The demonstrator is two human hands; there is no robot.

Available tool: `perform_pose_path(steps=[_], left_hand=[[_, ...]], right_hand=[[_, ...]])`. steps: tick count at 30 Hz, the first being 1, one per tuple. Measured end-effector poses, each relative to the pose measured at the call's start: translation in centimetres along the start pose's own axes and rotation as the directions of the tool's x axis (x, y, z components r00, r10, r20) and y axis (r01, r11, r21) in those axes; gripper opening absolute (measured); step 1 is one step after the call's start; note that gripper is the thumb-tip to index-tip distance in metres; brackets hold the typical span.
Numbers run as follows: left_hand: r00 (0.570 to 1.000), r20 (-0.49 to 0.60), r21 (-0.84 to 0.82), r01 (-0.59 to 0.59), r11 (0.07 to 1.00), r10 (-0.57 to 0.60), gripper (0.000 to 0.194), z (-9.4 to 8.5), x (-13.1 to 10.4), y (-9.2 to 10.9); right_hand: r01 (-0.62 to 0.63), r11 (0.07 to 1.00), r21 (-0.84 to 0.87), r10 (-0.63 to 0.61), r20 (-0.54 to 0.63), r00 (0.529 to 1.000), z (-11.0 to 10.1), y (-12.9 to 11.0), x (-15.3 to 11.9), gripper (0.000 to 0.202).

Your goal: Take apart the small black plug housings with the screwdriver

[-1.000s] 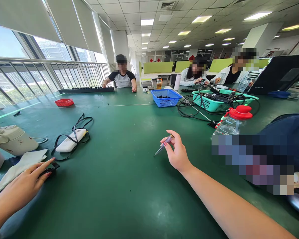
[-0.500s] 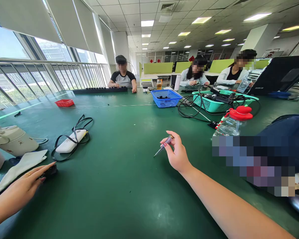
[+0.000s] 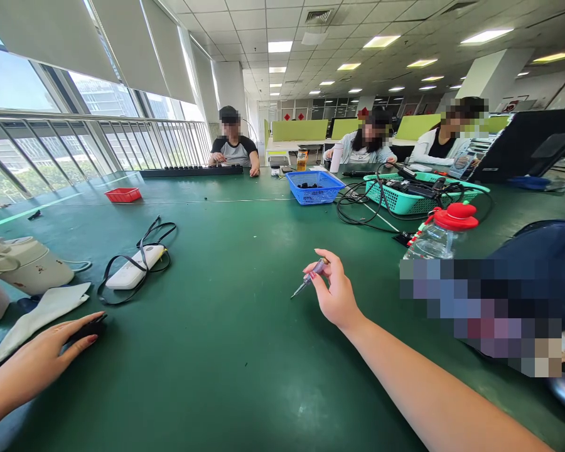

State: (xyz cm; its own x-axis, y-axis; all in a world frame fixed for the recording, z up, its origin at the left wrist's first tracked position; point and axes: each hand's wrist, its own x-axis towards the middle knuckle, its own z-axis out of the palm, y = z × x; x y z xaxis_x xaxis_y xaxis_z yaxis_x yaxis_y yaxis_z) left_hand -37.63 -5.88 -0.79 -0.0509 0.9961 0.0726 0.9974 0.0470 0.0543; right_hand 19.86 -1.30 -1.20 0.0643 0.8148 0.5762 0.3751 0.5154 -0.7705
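Slim screwdriver (image 3: 305,283), pinched between the thumb and fingers of the right hand (image 3: 335,294), slants down and left over the middle of the green table (image 3: 207,383), its handle partly covered by the fingers and any contact between tip and tabletop hard to make out. At the left, the left hand (image 3: 47,351) lies over a black object (image 3: 94,325), hiding so much that I cannot tell what it is or whether it is gripped. Blurred squares (image 3: 489,307) mask the red-capped bottle's (image 3: 434,243) lower part.
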Motion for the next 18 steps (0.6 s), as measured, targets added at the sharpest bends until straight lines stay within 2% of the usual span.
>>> perform_pose_path(steps=[4, 11, 18], left_hand=[[0.995, -0.083, -0.011, -0.063, 0.998, 0.062, 0.055, 0.1, -0.3, 0.6], [0.997, -0.072, -0.091, -0.007, 0.996, 0.001, 0.053, 0.5, -0.5, 0.8], [0.986, -0.163, 0.001, 0.023, 1.000, -0.022, 0.054, -0.8, -1.2, 1.4]], right_hand=[[-0.004, 1.000, -0.003, 0.004, 0.008, 1.000, 0.0, 0.0, 0.0, 0.036], [0.008, 1.000, -0.016, -0.008, 0.001, 1.000, 0.0, 0.0, 0.0, 0.037], [0.026, 0.999, -0.018, -0.026, 0.003, 1.000, 0.0, 0.0, 0.0, 0.037]])
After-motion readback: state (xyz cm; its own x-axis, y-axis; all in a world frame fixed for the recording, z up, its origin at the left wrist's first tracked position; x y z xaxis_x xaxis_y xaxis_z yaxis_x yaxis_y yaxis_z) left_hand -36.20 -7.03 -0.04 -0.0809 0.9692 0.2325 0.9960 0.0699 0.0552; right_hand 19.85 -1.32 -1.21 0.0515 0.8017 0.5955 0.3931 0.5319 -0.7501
